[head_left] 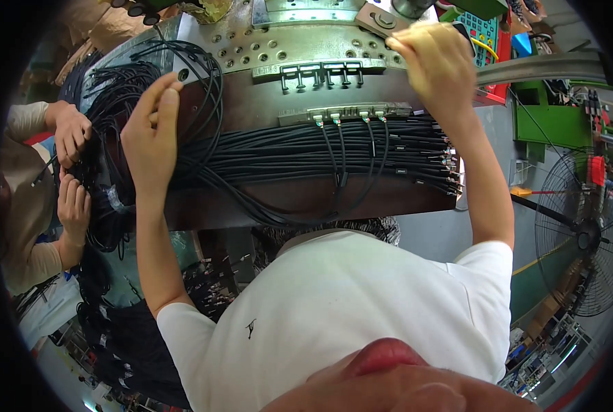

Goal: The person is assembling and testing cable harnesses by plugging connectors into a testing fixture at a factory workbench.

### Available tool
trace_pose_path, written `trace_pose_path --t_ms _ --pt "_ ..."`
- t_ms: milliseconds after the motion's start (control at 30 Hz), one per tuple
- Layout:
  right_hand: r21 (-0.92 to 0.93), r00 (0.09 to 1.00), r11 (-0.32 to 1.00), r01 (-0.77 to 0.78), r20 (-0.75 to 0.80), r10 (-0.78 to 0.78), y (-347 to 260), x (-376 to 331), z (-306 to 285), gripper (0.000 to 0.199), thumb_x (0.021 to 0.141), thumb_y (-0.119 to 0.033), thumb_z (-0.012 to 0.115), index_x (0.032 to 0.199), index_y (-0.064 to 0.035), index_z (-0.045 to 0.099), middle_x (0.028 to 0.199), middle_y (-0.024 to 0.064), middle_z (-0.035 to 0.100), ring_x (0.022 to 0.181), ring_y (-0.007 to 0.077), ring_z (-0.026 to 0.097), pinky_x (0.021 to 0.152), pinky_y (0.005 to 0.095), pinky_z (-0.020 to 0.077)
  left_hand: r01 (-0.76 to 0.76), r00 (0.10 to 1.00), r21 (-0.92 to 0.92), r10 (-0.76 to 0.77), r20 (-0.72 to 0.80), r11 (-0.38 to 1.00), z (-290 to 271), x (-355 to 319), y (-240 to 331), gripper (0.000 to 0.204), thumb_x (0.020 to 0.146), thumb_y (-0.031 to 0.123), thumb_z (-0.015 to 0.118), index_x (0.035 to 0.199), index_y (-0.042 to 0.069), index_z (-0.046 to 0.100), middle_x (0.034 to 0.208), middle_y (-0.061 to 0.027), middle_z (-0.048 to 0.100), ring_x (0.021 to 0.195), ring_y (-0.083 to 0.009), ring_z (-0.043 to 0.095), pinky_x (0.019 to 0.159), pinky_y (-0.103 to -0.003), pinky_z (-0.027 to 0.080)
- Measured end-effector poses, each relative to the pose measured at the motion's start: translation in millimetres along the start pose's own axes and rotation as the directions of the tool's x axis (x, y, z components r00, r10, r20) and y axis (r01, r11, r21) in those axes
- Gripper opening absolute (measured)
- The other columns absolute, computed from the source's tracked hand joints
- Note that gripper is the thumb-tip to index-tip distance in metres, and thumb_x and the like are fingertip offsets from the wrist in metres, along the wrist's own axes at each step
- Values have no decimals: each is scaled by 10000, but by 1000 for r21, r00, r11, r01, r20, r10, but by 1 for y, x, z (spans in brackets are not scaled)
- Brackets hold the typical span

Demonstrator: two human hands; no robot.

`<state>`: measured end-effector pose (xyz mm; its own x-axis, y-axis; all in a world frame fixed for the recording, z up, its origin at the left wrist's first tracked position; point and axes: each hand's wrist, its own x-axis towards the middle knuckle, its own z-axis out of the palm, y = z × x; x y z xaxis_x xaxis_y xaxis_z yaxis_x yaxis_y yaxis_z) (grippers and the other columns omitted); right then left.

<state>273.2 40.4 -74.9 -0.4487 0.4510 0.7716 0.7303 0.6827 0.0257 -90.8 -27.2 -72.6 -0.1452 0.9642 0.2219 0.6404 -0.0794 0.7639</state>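
Observation:
My left hand (pixel 150 134) is raised beside looped black cables (pixel 217 89) at the left of the bench, its fingers curled and the thumb tip close to the index finger. Whatever it may pinch is too small to make out. At the upper right, my right hand (pixel 444 72) is closed and slightly blurred, near a metal clamp block (pixel 383 20); any thing in its fingers is hidden. Between the hands lies a metal holder bar (pixel 293 118) with several white connectors (pixel 365 115) seated in it, their cables hanging toward me. Behind it, a black comb-shaped piece (pixel 320 74) rests on a metal strip.
A thick bundle of black cables (pixel 265 147) lies across the brown bench (pixel 306 199). At the left, a co-worker's hands (pixel 71 134) handle more cables. The drilled metal plate (pixel 251 51) is at the back; a button panel (pixel 482 38) and a fan (pixel 585 237) stand right.

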Motion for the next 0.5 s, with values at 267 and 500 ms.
trace_pose_path --t_ms 267,500 --pt "-700 539 656 -283 449 712 18 -142 -190 218 902 -298 658 911 -90 721 941 102 672 896 258 636 784 370 494 -601 786 175 537 307 779 37 -24 26 301 858 158 679 1138 52 655 1126 -92 634 1044 -290 574 904 -383 473" --pt "4 834 950 -313 479 273 -28 -71 -100 334 754 -101 750 1081 -97 682 848 37 650 787 207 609 662 317 502 -528 806 116 453 381 841 86 -26 27 272 808 222 734 983 26 662 1018 -63 617 978 -270 548 851 -378 476"
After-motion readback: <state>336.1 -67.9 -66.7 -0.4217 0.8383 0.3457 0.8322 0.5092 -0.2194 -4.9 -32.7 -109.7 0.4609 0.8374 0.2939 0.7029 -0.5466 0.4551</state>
